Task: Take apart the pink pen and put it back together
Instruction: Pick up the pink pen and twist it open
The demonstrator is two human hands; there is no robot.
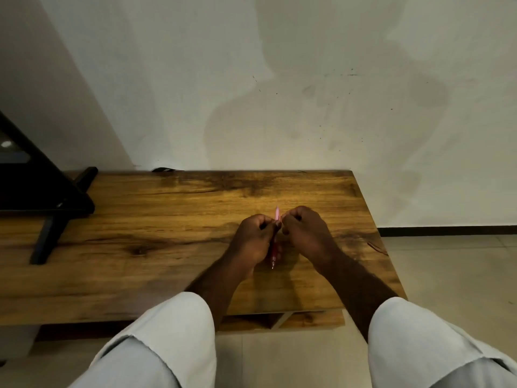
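The pink pen (274,254) is held between both hands above the wooden table (167,219), its tip pointing towards me and its far end poking up between the fingers. My left hand (253,239) is closed around the barrel. My right hand (303,233) has its fingers curled in beside the pen's upper end, touching it; whether it grips a part there is hidden by the knuckles. The middle of the pen is covered by my left fingers.
A black stand with angled legs (53,203) sits on the table's left end. The table's far edge meets a pale wall (279,93). Tiled floor (447,275) lies to the right, and an open shelf shows under the near edge.
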